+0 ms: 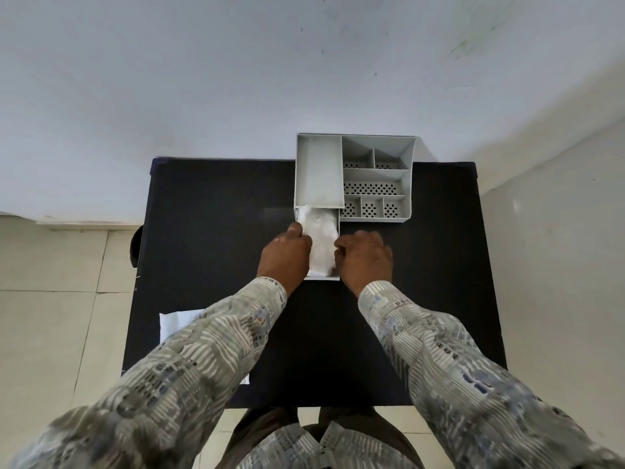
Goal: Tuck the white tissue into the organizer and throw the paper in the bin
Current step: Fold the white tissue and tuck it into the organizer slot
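A grey plastic organizer [375, 174] stands at the far edge of the black table [209, 231]. Its drawer [323, 278] is pulled out toward me from under the left compartment. The white tissue [321, 240] lies crumpled inside the drawer. My left hand [285, 255] rests against the drawer's left side, thumb touching the tissue's edge. My right hand [365, 257] is at the drawer's right side, fingers curled onto the tissue. A white sheet of paper [176, 324] lies flat at the table's near left, partly hidden by my left sleeve.
The organizer's right half has several small perforated compartments [370, 189], all empty. A pale wall [236, 79] stands behind the table. Tiled floor [50, 299] lies to the left and right. A dark round object [136, 247] shows at the table's left edge. No bin is in view.
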The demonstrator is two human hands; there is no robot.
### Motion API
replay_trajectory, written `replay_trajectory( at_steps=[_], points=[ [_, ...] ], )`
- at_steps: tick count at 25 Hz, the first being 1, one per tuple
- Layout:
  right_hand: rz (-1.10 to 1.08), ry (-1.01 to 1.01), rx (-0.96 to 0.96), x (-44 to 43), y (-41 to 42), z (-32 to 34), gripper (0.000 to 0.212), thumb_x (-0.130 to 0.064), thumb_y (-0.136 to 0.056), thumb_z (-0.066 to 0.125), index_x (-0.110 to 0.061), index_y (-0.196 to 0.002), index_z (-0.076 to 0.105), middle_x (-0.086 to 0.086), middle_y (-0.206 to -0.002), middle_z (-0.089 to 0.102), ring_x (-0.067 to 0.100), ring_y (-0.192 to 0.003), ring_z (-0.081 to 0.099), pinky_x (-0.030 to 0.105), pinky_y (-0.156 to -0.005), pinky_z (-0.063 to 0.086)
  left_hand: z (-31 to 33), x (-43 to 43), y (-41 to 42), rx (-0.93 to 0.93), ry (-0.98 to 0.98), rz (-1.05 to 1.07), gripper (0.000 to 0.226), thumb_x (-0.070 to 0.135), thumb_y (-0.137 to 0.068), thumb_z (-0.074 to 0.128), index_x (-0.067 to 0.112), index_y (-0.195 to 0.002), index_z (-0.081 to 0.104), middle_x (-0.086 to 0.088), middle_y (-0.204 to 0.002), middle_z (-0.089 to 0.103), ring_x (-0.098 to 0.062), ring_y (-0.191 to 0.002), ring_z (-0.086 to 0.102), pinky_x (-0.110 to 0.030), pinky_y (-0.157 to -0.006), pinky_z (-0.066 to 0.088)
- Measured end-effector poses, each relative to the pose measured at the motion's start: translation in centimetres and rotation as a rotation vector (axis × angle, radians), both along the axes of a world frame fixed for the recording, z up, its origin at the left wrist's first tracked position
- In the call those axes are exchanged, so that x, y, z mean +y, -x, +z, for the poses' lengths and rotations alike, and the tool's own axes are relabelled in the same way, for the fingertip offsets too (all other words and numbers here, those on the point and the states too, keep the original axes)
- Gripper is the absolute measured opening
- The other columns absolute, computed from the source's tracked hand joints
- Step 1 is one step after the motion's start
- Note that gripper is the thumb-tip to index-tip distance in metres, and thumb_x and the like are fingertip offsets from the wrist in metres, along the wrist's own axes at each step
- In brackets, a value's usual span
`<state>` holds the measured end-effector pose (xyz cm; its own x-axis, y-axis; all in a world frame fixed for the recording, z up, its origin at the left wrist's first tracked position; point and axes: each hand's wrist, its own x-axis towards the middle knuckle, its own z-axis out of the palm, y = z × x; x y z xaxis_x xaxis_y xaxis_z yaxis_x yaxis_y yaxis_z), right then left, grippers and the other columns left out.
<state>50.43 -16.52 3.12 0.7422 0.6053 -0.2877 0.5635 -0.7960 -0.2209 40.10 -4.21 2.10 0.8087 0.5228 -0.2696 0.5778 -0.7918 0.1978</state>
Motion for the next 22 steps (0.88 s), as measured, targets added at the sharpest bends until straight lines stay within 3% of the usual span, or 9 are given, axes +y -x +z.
replay_trajectory(
  at_steps=[2,5,8,10,12,15,17,20,22],
  points=[
    [0.001,-0.021,-0.003,-0.1,0.5,-0.2,0.028,-0.031,-0.093,0.063,-0.026,-0.118,0.075,0.004,-0.115,0.067,0.03,-0.117,0.056,0.044,-0.095,0.045,-0.3,0.0,0.1,0.074,-0.099,-0.156,0.011,0.0,-0.077,0.079,0.01,-0.08,0.076,-0.012,-0.108,0.069,-0.029,-0.076,0.071,-0.036,-0.054,0.052],
    [0.059,-0.081,-0.029,-0.4,1.6,-0.6,0.031,-0.025,-0.09,0.065,-0.017,-0.119,0.074,0.007,-0.115,0.069,0.032,-0.121,0.057,0.049,-0.101,0.044,-1.1,0.3,0.0,0.093,-0.207,-0.291,0.009,0.009,-0.075,0.083,0.015,-0.082,0.08,-0.011,-0.119,0.071,-0.028,-0.089,0.07,-0.038,-0.063,0.056],
    [0.09,-0.115,-0.069,-0.4,1.8,-0.9,0.038,-0.02,-0.088,0.067,-0.014,-0.125,0.07,0.009,-0.129,0.069,0.034,-0.135,0.053,0.056,-0.113,0.039,-1.5,0.6,0.0,0.028,-0.203,-0.215,0.025,0.014,-0.078,0.079,0.015,-0.103,0.081,-0.014,-0.13,0.066,-0.034,-0.104,0.068,-0.044,-0.074,0.058],
    [0.101,-0.121,-0.074,-0.1,1.6,-0.8,0.045,-0.02,-0.087,0.067,-0.015,-0.132,0.066,0.007,-0.139,0.065,0.032,-0.143,0.047,0.059,-0.118,0.034,-1.1,0.6,0.6,-0.079,-0.122,-0.096,0.045,0.02,-0.089,0.072,0.015,-0.134,0.071,-0.017,-0.141,0.061,-0.039,-0.117,0.065,-0.05,-0.084,0.059],
    [0.158,-0.116,-0.06,0.2,1.3,-0.6,0.05,-0.019,-0.088,0.065,-0.016,-0.138,0.062,0.004,-0.144,0.063,0.03,-0.147,0.042,0.059,-0.121,0.029,-0.5,0.0,2.0,-0.203,-0.054,-0.021,0.054,0.031,-0.099,0.063,0.015,-0.151,0.057,-0.017,-0.151,0.057,-0.04,-0.128,0.06,-0.053,-0.093,0.057],
    [0.35,0.015,0.026,0.9,0.9,-0.6,0.071,-0.032,-0.087,0.069,-0.021,-0.153,0.046,0.002,-0.159,0.049,0.028,-0.157,0.024,0.059,-0.126,0.015,-0.6,-1.0,4.3,-0.288,-0.073,-0.101,0.069,0.051,-0.098,0.06,0.008,-0.151,0.057,-0.018,-0.155,0.057,-0.04,-0.139,0.055,-0.057,-0.103,0.05],
    [0.44,0.131,0.038,1.6,0.5,-1.2,0.082,-0.042,-0.088,0.071,-0.026,-0.159,0.034,0.003,-0.167,0.036,0.028,-0.161,0.009,0.064,-0.126,0.005,-1.2,-0.9,5.2,-0.223,-0.094,-0.22,0.081,0.061,-0.089,0.068,0.004,-0.146,0.061,-0.019,-0.151,0.061,-0.042,-0.141,0.055,-0.06,-0.109,0.047],
    [0.477,0.185,-0.035,2.7,-0.1,-1.5,0.062,-0.04,-0.1,0.049,-0.027,-0.159,0.035,0.004,-0.17,0.03,0.026,-0.162,-0.001,0.069,-0.124,0.001,-2.2,-0.8,5.2,-0.037,-0.137,-0.355,0.087,0.05,-0.075,0.083,0.003,-0.144,0.062,-0.02,-0.15,0.061,-0.044,-0.146,0.05,-0.068,-0.116,0.039],
    [0.482,0.229,-0.043,3.7,-0.3,-1.3,0.057,-0.036,-0.101,0.045,-0.025,-0.157,0.04,0.004,-0.17,0.031,0.026,-0.162,0.001,0.069,-0.123,0.001,-3.0,-0.7,4.6,-0.006,-0.179,-0.384,0.071,0.035,-0.08,0.08,0.003,-0.141,0.065,-0.022,-0.149,0.062,-0.046,-0.15,0.045,-0.072,-0.118,0.034]
  ],
)
